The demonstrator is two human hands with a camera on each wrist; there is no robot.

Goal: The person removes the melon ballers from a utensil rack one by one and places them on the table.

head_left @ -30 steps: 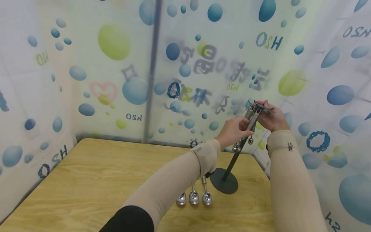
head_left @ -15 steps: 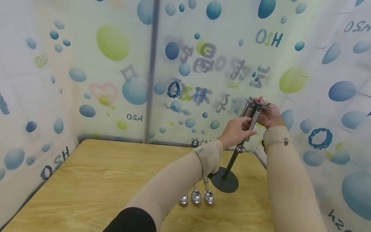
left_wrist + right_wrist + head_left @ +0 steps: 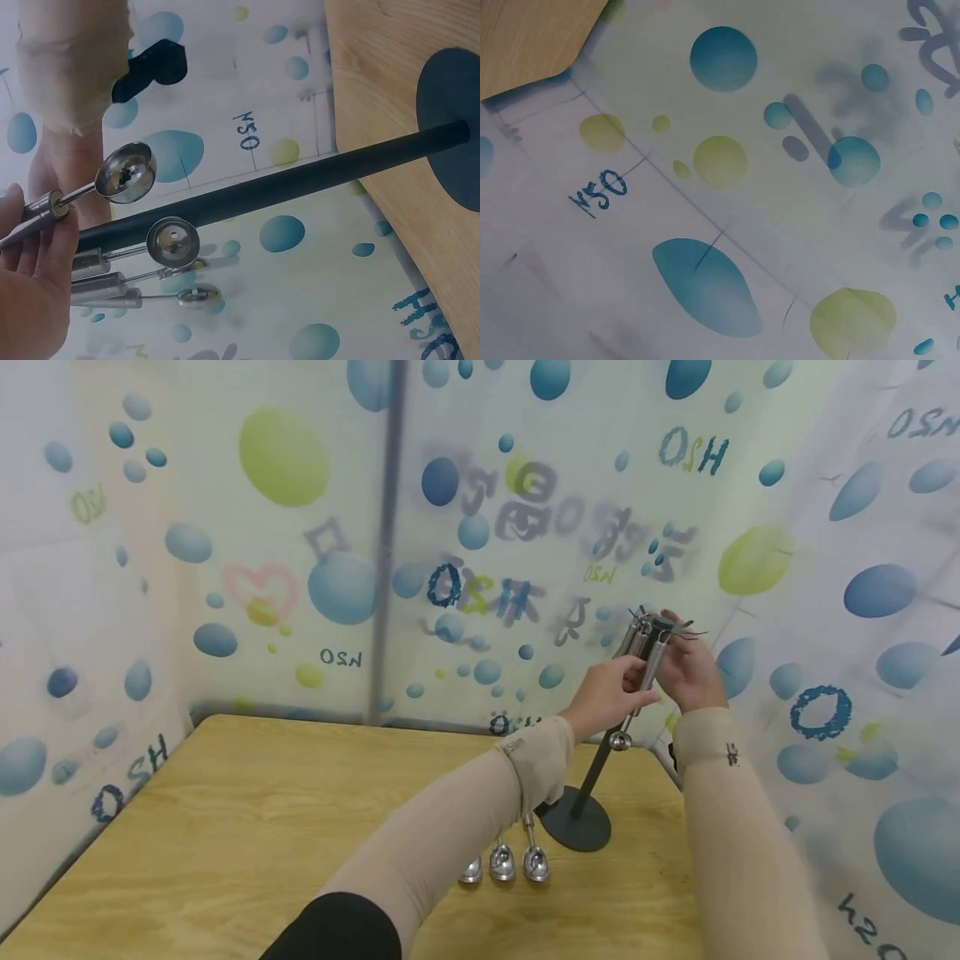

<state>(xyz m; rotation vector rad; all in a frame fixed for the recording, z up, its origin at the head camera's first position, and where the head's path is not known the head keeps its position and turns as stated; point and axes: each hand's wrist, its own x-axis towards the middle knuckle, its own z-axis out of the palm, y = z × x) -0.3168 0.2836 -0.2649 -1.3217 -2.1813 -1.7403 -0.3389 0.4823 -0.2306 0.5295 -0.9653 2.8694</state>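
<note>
A black stand [image 3: 596, 774] with a round base rises from the table's right side, hooks [image 3: 686, 628] spreading from its top. My left hand [image 3: 603, 695] pinches the metal handle of a small scoop [image 3: 126, 175] just below those hooks. Beside the pole in the left wrist view hang several similar scoops [image 3: 173, 243], bowls downward. My right hand [image 3: 692, 670] is raised behind the stand's top, fingertips right at the hooked head; the hooks partly hide them, so I cannot tell whether they grip it. The right wrist view shows neither hand.
Three shiny scoops [image 3: 502, 864] lie side by side on the wooden table [image 3: 300, 802], left of the stand's base, their handles partly covered by my left sleeve. Patterned curtains [image 3: 465, 510] enclose the table at the back and sides.
The stand's hooked head and hanging scoops have turned a little. My right hand has shifted slightly left and lower behind the head; my left hand stays at the handle.
</note>
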